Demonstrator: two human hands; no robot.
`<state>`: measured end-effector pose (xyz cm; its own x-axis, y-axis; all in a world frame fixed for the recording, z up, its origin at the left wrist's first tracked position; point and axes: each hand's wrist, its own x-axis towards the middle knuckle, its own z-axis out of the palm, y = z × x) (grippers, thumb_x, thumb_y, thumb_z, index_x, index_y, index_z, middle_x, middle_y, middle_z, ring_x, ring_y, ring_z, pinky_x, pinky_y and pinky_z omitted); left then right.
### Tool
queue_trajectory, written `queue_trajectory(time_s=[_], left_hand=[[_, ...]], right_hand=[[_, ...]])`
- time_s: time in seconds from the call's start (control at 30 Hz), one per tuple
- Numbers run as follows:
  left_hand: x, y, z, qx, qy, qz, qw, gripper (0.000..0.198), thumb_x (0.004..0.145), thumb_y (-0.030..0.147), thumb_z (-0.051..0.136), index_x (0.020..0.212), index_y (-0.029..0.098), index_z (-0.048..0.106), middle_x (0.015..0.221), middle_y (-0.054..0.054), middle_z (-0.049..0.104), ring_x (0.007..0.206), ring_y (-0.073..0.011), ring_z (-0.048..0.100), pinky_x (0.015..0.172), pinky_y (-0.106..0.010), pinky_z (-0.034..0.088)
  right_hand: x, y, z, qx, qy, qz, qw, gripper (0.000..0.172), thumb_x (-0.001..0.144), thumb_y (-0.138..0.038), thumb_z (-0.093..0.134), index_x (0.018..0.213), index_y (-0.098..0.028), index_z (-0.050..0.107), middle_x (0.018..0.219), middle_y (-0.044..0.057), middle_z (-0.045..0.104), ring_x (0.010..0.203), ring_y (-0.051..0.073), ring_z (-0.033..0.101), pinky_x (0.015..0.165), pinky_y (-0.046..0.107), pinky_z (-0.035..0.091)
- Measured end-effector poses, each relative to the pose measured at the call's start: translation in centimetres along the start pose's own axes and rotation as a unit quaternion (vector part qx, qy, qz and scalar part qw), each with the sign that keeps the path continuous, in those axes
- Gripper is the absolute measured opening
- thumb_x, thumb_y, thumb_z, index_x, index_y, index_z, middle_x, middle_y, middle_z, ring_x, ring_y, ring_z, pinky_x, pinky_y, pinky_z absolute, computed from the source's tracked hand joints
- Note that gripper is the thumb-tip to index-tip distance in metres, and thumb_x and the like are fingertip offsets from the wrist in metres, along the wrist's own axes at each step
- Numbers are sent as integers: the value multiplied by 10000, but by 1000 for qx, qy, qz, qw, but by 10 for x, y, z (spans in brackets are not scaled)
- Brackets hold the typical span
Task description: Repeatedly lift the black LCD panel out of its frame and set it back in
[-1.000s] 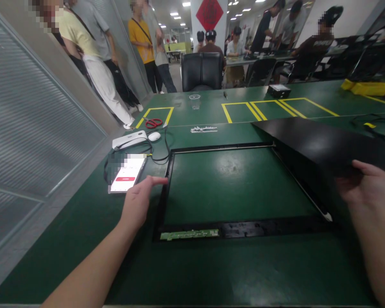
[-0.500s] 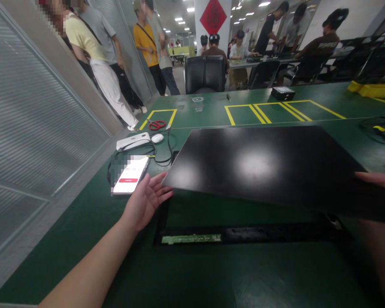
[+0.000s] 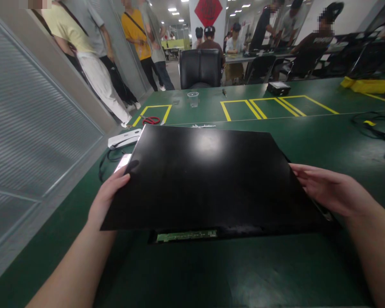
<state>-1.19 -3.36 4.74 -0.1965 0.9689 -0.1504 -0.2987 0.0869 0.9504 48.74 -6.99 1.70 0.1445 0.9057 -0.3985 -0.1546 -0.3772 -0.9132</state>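
Note:
A glossy black flat screen panel is held over the table, its left side reaching past the frame beneath. My left hand grips its left edge, thumb on top and the other fingers hidden below. At the right edge, my right hand has its fingers against the panel, the tips partly out of sight. Under the panel lies a black frame with a green circuit board strip along its near side; most of that frame is covered. A lit phone shows partly behind the panel's left edge.
On the green table are red-handled scissors, a white device with a black cable, a clear plastic cup, a black box and cables. A black chair stands beyond. People stand and sit farther back.
The panel has shifted left, covering more of the phone and hiding the mouse. My left hand, open beside it before, now grips its edge. My right hand has moved left with the panel.

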Motion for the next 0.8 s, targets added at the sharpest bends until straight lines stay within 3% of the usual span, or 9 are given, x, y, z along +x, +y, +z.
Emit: queue_trajectory(time_s=[0.13, 0.23, 0.3, 0.47, 0.63, 0.8], left_hand=[[18, -3, -20, 19, -1, 9, 1000, 565, 668, 332, 960, 1202, 221, 815, 1184, -40, 842, 1224, -314, 744, 1060, -290, 594], [39, -8, -35, 30, 13, -35, 999, 654, 502, 243, 1014, 1126, 200, 826, 1030, -52, 865, 1016, -334, 811, 894, -328, 677], [43, -12, -37, 30, 11, -35, 999, 689, 525, 239, 1016, 1184, 214, 818, 1043, -42, 864, 976, -315, 820, 868, -320, 682], [18, -22, -13, 38, 27, 20, 999, 561, 577, 332, 1030, 1093, 218, 843, 960, -16, 865, 889, -261, 825, 755, -247, 665], [-1, -27, 6, 68, 19, -2, 997, 588, 587, 373, 1040, 1108, 198, 831, 931, -33, 863, 897, -273, 820, 749, -255, 649], [-2, -32, 9, 72, 23, 8, 997, 576, 612, 395, 1028, 1118, 208, 825, 901, -27, 856, 910, -274, 817, 766, -262, 645]], right_hand=[[3, -6, 1, 7, 35, -36, 999, 407, 721, -271, 713, 1123, -279, 774, 1064, 100, 826, 885, 224, 795, 696, 297, 660], [4, -6, 1, 9, 86, -38, 996, 406, 749, -258, 687, 1152, -281, 728, 986, 99, 825, 851, 238, 796, 694, 326, 663], [5, -3, 1, -11, 114, -38, 993, 375, 748, -260, 690, 1122, -259, 715, 941, 111, 821, 820, 243, 794, 670, 318, 652], [9, -1, -2, -68, 172, -67, 980, 294, 724, -254, 717, 1017, -245, 728, 842, 101, 807, 728, 220, 772, 551, 256, 582], [12, -3, -1, -89, 240, -59, 965, 228, 741, -209, 676, 951, -208, 765, 761, 99, 788, 633, 179, 724, 480, 206, 482], [15, 1, -2, -95, 256, -89, 958, 250, 711, -219, 684, 942, -176, 769, 699, 102, 766, 456, 105, 534, 392, 192, 339]])
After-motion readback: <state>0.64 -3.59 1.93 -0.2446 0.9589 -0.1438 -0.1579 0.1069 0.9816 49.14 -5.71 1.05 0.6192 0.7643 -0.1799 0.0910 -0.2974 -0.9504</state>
